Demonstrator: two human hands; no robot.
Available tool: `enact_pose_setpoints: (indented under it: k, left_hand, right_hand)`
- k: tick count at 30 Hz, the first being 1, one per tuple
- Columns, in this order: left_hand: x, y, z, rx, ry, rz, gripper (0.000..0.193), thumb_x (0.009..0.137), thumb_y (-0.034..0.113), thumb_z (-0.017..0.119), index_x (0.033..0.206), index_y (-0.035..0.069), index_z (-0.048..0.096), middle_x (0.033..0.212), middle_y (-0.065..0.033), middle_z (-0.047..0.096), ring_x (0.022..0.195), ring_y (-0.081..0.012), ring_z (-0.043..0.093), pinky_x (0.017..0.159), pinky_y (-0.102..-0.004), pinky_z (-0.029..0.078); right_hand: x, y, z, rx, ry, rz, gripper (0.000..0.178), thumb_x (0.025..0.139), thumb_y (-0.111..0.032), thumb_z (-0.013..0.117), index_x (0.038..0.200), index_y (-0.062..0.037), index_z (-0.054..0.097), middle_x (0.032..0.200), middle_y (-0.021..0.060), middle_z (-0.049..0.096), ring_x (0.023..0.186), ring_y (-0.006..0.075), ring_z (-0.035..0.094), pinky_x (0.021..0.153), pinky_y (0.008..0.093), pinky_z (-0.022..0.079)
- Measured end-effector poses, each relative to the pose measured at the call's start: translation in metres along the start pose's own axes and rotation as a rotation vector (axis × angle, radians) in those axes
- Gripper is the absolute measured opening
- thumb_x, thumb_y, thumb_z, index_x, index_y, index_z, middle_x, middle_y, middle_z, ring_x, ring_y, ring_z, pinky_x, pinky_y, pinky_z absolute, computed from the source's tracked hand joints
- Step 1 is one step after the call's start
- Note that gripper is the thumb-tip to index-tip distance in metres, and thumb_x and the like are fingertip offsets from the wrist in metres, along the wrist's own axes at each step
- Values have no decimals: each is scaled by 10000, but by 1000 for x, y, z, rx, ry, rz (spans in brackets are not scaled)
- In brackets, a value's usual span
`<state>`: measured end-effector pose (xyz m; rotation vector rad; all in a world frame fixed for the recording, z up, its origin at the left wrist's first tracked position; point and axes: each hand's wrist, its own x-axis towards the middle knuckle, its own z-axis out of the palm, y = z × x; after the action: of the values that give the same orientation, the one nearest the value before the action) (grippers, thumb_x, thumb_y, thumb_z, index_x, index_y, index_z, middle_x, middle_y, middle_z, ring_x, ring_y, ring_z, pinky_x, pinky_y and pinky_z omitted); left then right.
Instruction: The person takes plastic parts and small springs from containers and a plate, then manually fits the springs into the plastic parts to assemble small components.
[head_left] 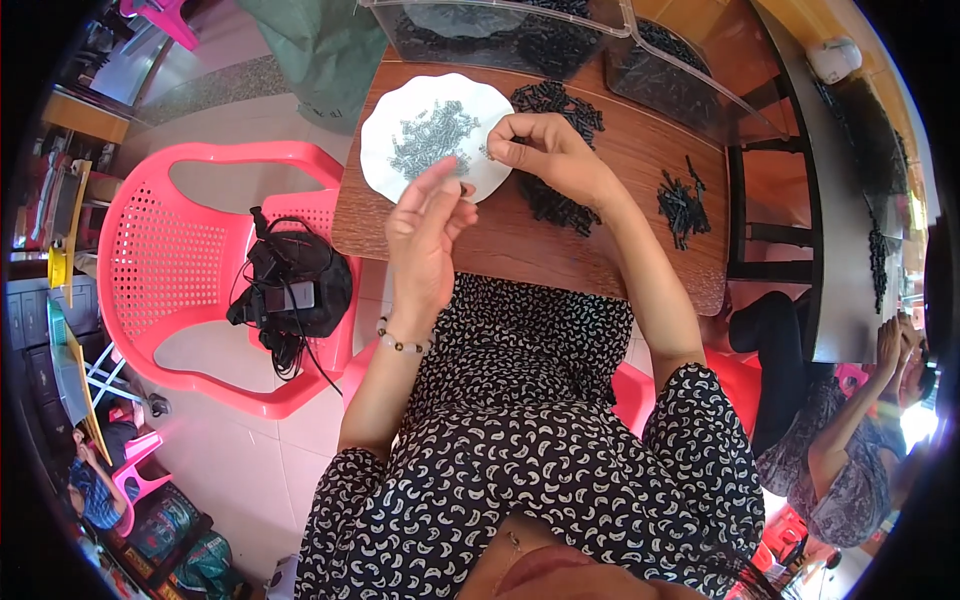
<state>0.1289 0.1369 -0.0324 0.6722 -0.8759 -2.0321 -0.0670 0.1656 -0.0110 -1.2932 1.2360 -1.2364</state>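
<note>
A white scalloped plate [385, 110] holds a heap of small clear tube-like pieces [435, 135]. Over its near edge is my left hand [428, 235], palm partly up and fingers curled; a tiny dark thing shows by its thumb tip, too small to name. Close by, at the plate's right rim, my right hand [550, 155] pinches thumb and forefinger together. A small clear piece [483, 150] shows right at those fingertips. Beneath and around my right hand lies a pile of short black cylindrical parts [560, 205], partly hidden by the hand.
The brown wooden table [620, 255] carries a smaller heap of black parts [683, 210] at right. Clear plastic bins [480, 50] of black parts stand at the back. A pink chair [170, 260] at left bears a black bag [300, 285]. Another person [830, 470] sits at far right.
</note>
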Motion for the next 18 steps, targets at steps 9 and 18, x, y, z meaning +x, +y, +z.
enact_pose_setpoints:
  k: [9,18]
  left_hand:
    - [18,8,12,1013,-27,675,238,848,65,686,1085,37,686,876,-72,667,779,-176,638,677,-305,506]
    - [31,16,5,1271,-113,960,180,833,28,690,1012,28,708,877,-103,673,748,-208,647,681,-300,505]
  right_hand:
    - [-1,1,7,-5,-5,66,244,934,-238,635,927,5,659,879,-20,636,839,51,545,771,223,432]
    - [-1,0,15,-50,83,98,213,931,-203,613,911,1,671,815,-24,639,748,39,538,680,216,427]
